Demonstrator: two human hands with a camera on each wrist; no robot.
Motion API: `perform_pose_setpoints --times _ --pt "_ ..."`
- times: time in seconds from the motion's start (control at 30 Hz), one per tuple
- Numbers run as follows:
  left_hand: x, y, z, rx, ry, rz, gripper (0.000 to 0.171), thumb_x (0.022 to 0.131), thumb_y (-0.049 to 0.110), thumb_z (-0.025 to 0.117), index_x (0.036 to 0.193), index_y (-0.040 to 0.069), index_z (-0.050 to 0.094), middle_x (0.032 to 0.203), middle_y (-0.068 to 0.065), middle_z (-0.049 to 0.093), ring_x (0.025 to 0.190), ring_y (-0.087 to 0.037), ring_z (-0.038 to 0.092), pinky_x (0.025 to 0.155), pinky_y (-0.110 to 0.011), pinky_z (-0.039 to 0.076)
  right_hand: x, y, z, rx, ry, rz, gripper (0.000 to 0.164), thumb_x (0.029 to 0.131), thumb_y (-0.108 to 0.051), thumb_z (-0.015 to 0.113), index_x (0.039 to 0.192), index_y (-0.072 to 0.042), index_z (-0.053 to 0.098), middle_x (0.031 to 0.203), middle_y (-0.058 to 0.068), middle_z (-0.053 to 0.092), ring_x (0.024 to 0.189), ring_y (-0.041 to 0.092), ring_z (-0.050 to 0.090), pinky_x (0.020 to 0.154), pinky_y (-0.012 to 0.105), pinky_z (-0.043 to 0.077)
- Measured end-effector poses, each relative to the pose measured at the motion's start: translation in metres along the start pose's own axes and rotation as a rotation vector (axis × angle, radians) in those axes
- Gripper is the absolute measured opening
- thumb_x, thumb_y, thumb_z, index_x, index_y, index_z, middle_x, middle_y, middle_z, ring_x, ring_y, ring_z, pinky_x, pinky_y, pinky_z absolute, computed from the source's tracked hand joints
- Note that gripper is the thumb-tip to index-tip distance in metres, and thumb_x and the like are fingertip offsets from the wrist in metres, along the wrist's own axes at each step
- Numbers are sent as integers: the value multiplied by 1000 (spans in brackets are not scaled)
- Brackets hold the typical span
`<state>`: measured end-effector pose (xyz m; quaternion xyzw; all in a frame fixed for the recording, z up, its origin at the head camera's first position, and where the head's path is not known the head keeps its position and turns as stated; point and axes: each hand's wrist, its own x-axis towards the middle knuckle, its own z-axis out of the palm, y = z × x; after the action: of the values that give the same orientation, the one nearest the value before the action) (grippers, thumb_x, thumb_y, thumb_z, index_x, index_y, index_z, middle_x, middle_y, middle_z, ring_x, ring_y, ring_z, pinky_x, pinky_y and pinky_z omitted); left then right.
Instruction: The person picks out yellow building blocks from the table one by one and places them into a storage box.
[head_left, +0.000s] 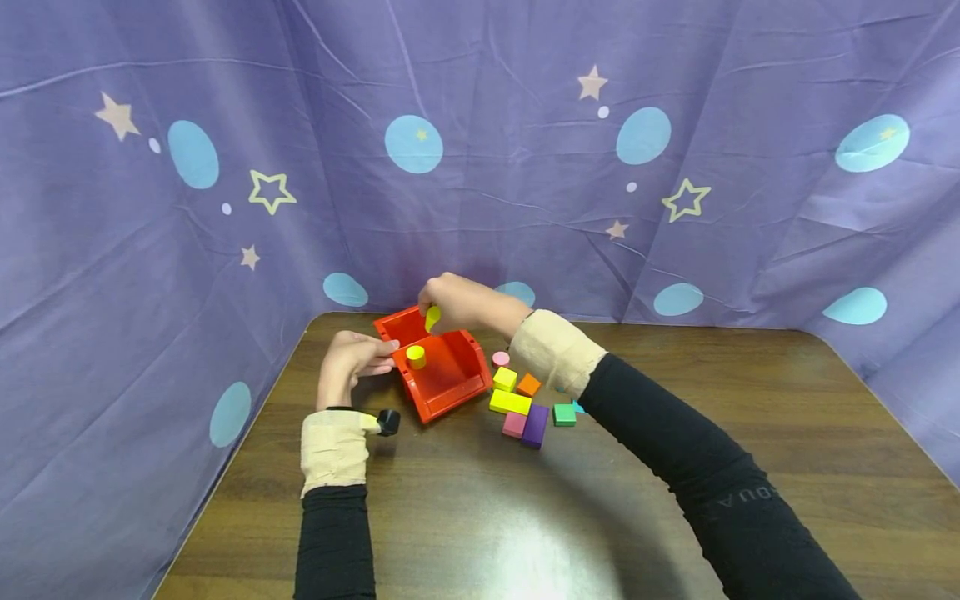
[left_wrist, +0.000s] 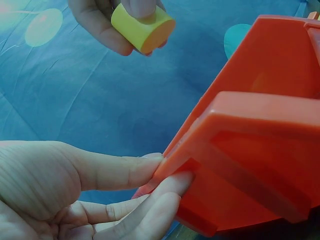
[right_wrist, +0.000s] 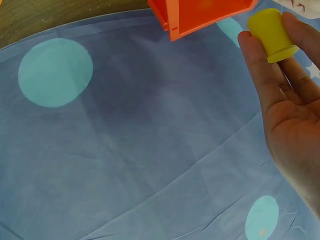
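A red plastic bin stands on the wooden table, its side wall pinched between the thumb and fingers of my left hand. The left wrist view shows this pinch on the bin's edge up close. Over the back of the bin, my right hand holds a yellow cylinder block between thumb and fingers. The right wrist view has that yellow cylinder clear of the bin wall. Another yellow cylinder block is in the bin, near its left side.
Right of the bin lie loose blocks: a pink round one, a yellow cube, a long yellow block, an orange one, a pink one, a purple one and a green one. A purple curtain hangs behind the table.
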<state>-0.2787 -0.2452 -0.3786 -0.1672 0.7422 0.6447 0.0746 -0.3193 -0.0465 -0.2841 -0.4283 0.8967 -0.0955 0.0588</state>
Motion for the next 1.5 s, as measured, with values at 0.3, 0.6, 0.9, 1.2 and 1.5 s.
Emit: perform_pose_setpoints --times 0.3,0.6,0.9,1.2,1.5 --pt "-2 2 -1 1 -13 -1 20 95 4 70 108 -10 64 68 1 68 54 -4 68 61 -21 64 4 -6 10 -16 -7 -21 24 87 -11 81 108 -2 76 107 10 75 94 23 66 86 29 60" --pt "-7 4 -3 -2 -13 5 22 92 4 73 106 -12 66 71 -2 71 56 -6 69 61 -21 64 7 -11 18 -5 -64 -10 26 89 -10 79 113 -2 75 111 8 75 102 23 68 96 31 60" --pt "-2 1 -1 -27 -15 1 19 94 2 70 107 -8 63 64 3 68 56 -4 68 61 -20 64 13 -10 33 11 -75 -8 20 88 -12 81 105 -3 77 100 6 75 87 19 64 83 27 59" --pt "-1 1 0 -41 -12 -4 15 93 1 71 103 -7 62 63 2 68 55 -4 67 58 -19 63 16 -7 44 0 -111 -17 18 87 -11 82 101 -1 77 95 5 75 81 14 57 79 26 57" --pt "-1 0 0 -30 -5 0 14 94 2 70 103 -7 63 66 1 69 54 -4 67 59 -19 63 14 -7 56 -8 -135 -2 15 85 -6 81 99 -2 78 95 5 75 82 17 62 74 23 56"
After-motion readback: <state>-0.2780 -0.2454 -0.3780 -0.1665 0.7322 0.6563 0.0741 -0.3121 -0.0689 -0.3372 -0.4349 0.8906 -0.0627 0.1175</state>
